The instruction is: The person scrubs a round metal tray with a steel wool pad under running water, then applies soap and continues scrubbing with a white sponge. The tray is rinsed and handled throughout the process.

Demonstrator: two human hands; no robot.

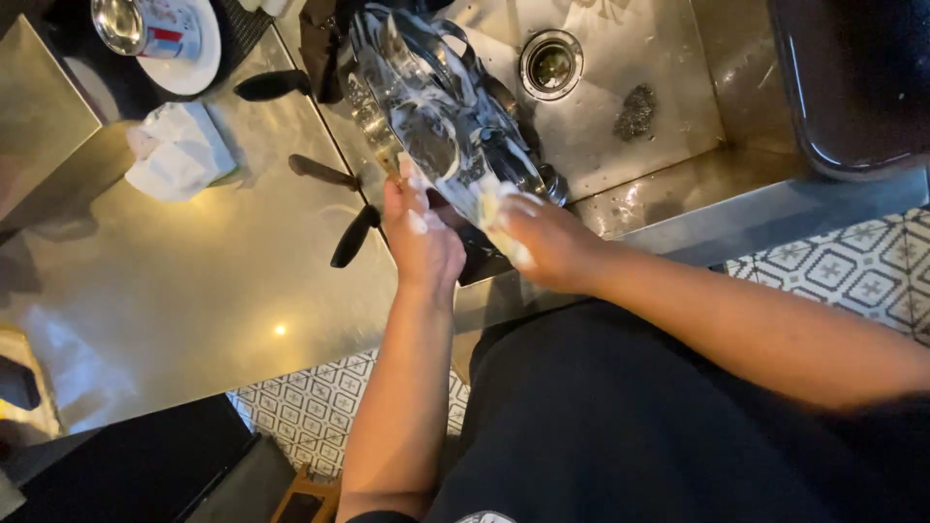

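In the upper left of the frame a round can [155, 27] is standing on a white plate [194, 60]. Its label [174, 34] is showing white with a red and a blue band. No signs or screens are showing.

- Below me, a floor [852, 266] of patterned white and grey tiles.
- A steel counter [223, 291] catches a small lamp glint.
- Steel sink basin [668, 97] ahead.

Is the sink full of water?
No, the sink floor is bare steel, with its drain open and a scrubber lying dry.
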